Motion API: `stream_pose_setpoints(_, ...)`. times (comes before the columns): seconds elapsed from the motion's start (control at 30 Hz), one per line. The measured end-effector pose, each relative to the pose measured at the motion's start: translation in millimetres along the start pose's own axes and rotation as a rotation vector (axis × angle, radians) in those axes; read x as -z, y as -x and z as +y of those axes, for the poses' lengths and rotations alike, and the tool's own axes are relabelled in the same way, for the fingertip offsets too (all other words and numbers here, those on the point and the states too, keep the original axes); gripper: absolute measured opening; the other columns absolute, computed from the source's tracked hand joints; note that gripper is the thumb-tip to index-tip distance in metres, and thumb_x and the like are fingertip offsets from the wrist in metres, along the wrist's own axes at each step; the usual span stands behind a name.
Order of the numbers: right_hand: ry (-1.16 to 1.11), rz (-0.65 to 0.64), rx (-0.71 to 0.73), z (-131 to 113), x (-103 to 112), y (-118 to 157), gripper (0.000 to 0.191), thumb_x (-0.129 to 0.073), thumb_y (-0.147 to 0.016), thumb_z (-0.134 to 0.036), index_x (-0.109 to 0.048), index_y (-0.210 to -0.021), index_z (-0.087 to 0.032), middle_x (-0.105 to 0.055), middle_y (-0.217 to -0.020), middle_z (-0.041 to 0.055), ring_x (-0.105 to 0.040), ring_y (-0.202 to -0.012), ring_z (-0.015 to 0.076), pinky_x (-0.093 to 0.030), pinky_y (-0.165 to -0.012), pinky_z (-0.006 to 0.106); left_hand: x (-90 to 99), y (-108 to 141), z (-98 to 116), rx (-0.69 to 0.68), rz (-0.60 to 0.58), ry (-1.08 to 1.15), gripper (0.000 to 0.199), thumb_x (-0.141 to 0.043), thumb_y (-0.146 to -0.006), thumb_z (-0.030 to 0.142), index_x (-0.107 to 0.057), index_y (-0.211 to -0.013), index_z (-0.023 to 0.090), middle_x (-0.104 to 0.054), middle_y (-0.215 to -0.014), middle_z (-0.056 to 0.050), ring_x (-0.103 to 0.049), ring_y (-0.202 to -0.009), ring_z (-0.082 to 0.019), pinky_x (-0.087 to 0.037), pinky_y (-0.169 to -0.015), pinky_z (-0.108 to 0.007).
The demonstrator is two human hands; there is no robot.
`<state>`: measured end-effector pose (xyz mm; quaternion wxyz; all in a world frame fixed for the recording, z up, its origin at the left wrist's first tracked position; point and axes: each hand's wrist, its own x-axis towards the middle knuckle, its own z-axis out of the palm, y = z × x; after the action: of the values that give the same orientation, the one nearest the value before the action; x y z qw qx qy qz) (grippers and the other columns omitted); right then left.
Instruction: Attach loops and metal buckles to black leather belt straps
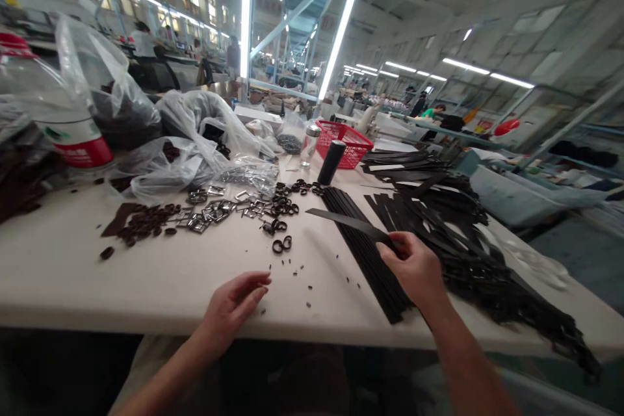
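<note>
My right hand (414,266) pinches a flat black belt strap (348,221) between thumb and fingers. The strap's pointed free end reaches left, raised above a neat row of black straps (375,266) on the table. To the left, my left hand (236,302) hovers over the table near the front edge, its fingers loosely curved and thumb apart, with nothing visible in it. Small dark bits (295,273) are scattered beyond its fingertips. Past them lie black strap loops (277,246), metal buckles (212,214) and a pile of dark brown loops (146,222).
At right a heap of black straps (458,240) covers the table (195,286). A black cylinder (331,162), a clear jar (309,148) and a red basket (358,143) stand behind. Plastic bags (195,130) and a large bottle (73,136) crowd the left.
</note>
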<state>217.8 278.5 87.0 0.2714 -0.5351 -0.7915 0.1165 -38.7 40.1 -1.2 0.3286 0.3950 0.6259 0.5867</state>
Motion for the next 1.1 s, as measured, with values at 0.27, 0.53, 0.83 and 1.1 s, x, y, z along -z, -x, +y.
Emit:
stream_pose_setpoints(0.27, -0.238, -0.071, 0.413, -27.8, 0.7, 130.6, 0.025, -0.065, -0.084, -0.034, -0.063, -0.107, -0.026, -0.071, -0.099, 0.0029, -0.069, -0.083, 0.0187, -0.057, -0.078, 0.029, 15.6, -5.9, 17.4, 0.263, 0.005, 0.217, 0.078, -0.063, -0.084, 0.058, -0.041, -0.145, 0.014, -0.074, -0.096, -0.011, -0.072, -0.078, -0.019, -0.057, -0.066, -0.028)
stream_pose_setpoints(0.53, -0.248, -0.22, 0.33, 8.8, -19.4, 170.0, 0.027, -0.066, -0.083, -0.038, -0.063, -0.107, -0.025, -0.074, -0.093, 0.0021, -0.073, -0.078, 0.0197, -0.06, -0.074, 0.028, 22.7, -0.1, 16.7, 0.242, 0.124, 0.319, 0.036, -0.077, -0.072, 0.037, -0.066, -0.099, 0.015, -0.07, -0.08, 0.0, -0.065, -0.062, -0.009, -0.051, -0.059, -0.02)
stream_pose_setpoints(0.83, -0.409, -0.356, 0.28, -25.7, -62.5, 185.3, 0.039, -0.067, -0.086, -0.037, -0.06, -0.122, -0.023, -0.074, -0.11, 0.006, -0.072, -0.095, 0.0222, -0.06, -0.087, 0.035, 3.9, 25.2, 22.3, 0.337, 0.135, 0.52, 0.047, -0.079, -0.068, 0.031, -0.059, -0.108, 0.017, -0.064, -0.077, 0.003, -0.066, -0.068, -0.012, -0.056, -0.058, -0.023)
stream_pose_setpoints(1.1, -0.537, -0.156, 0.352, -87.0, -87.3, 186.5, 0.034, -0.07, -0.088, -0.036, -0.064, -0.119, -0.022, -0.072, -0.111, 0.0094, -0.069, -0.102, 0.0247, -0.057, -0.093, 0.041, -15.7, 50.1, 26.1, 0.356, 0.158, 0.532, 0.042, -0.076, -0.071, 0.03, -0.057, -0.107, 0.019, -0.066, -0.086, 0.001, -0.066, -0.077, -0.013, -0.057, -0.062, -0.021)
